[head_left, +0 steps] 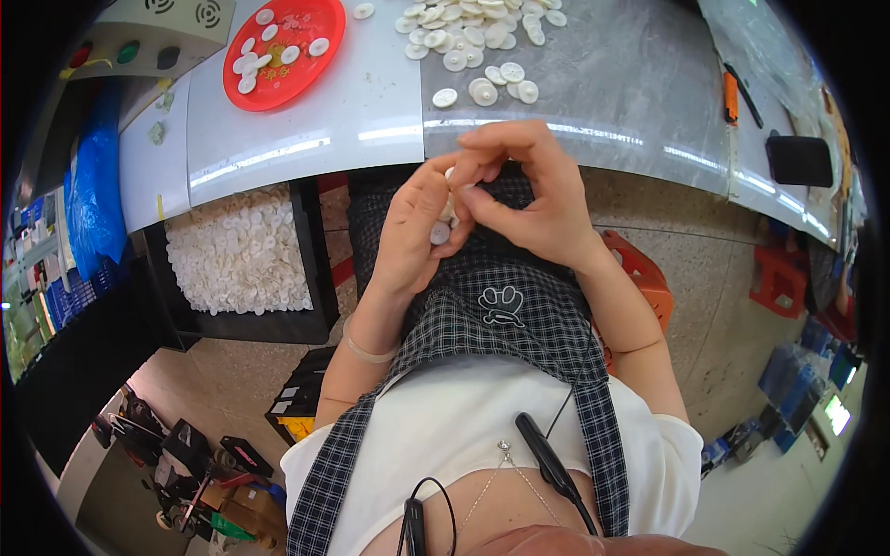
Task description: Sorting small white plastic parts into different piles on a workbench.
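Looking down from the head view, I go from the biggest stock to the smallest piece. The black bin [311, 278] under the table edge, to my left, is heaped with small white round discs [239, 250], so I judge most of the work remains. On the grey table top [612, 102] a loose pile of the same discs [468, 37] lies straight ahead, well apart from my hands, and the red plate [329, 60] further left carries only about ten of them (I cannot tell which of these groups counts as finished). My guess is that the job is early to middling, one disc handled at a time.

Both hands are raised over my lap, just below the table edge, above the checked apron [501, 306]. My left hand [413, 232] is curled, and a small stack of white discs [443, 227] shows against its fingers near the thumb; the grip itself is partly hidden. My right hand [533, 199] is closed in a pinch, fingertips pressed against the left hand's, with a sliver of white, the single disc [451, 173], showing at the top between them. So the pieces in hand sit right where the two hands touch, close to my body.
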A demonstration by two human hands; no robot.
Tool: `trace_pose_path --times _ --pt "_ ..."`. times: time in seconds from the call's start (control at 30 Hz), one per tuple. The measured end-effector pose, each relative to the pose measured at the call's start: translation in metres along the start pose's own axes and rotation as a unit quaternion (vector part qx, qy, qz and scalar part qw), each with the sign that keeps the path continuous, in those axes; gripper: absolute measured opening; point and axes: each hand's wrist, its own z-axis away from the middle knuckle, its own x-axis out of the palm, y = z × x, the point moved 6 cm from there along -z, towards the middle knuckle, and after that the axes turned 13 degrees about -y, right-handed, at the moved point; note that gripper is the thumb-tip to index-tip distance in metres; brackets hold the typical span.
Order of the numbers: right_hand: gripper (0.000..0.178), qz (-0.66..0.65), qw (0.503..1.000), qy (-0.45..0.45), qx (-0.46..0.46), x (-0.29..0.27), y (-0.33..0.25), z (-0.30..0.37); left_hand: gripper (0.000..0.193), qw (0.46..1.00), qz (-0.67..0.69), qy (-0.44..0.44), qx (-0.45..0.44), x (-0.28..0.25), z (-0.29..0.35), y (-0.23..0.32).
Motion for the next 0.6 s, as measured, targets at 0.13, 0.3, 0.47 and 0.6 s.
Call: trace_pose_path --times 0.13,0.3,0.47,0.6 --pt "0.045 0.008 0.999 -0.02 -0.025 0.0 -0.008 -0.007 0.043 0.999 -0.013 -0.038 0.029 -0.005 0.004 0.006" --pt "0.025 0.019 1.0 0.005 0.019 -0.017 0.011 -0.023 0.04 0.989 -0.083 -0.039 0.112 -0.009 0.01 0.023" --pt "0.017 0.307 0.95 0.053 -0.019 -0.006 0.014 -0.035 0.041 0.983 -0.11 -0.021 0.145 -0.012 0.014 0.026" --pt "0.013 0.326 0.945 0.005 -0.009 -0.005 0.02 -0.025 0.042 0.983 -0.106 -0.021 0.15 -0.014 0.015 0.025"
